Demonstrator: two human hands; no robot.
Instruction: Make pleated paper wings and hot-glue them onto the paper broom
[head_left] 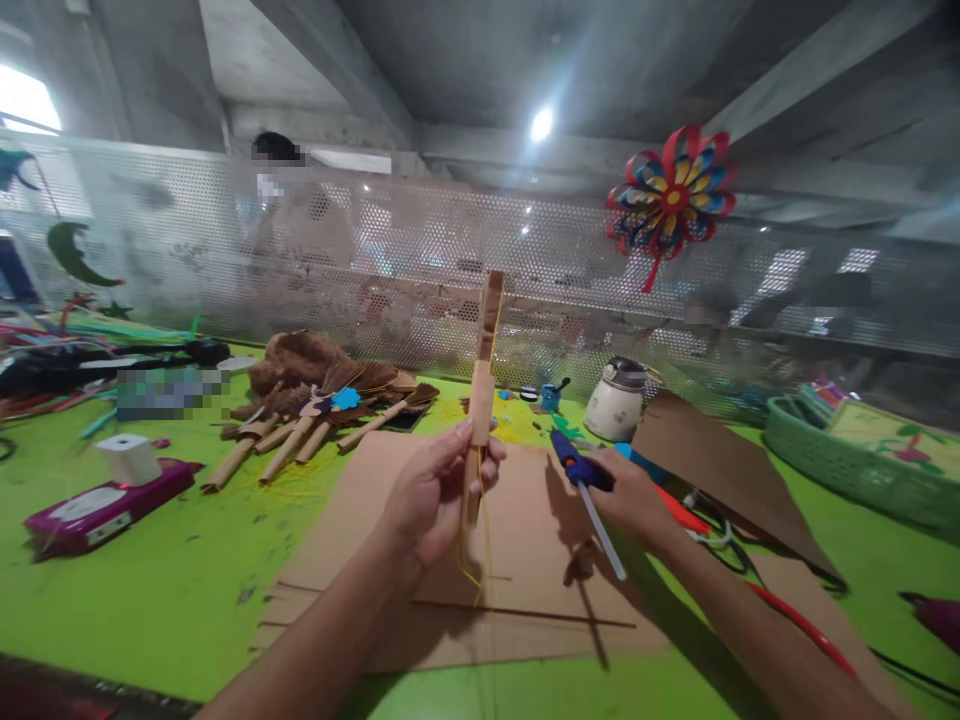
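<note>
My left hand (435, 490) is closed around a narrow strip of folded brown paper (484, 400), held upright above the work surface. A lighter paper band wraps its middle, and yellow thread runs along it and hangs below my fingers. In my right hand (626, 490) is a blue hot glue gun (576, 465), a pale glue stick jutting from its back end. Its nozzle points up and away from me, apart from the paper strip. Beneath both hands lie large sheets of brown paper (375, 560), with a small crumpled brown scrap (579, 562) on top.
Rolled brown paper pieces (289, 450) lie at the back left, near a purple power strip (112, 508) with a white plug. A white pot (616, 402) and a green basket (855, 465) stand right. Behind the green table (172, 600), a perforated screen (427, 240) holds a paper flower (673, 197); a person is beyond.
</note>
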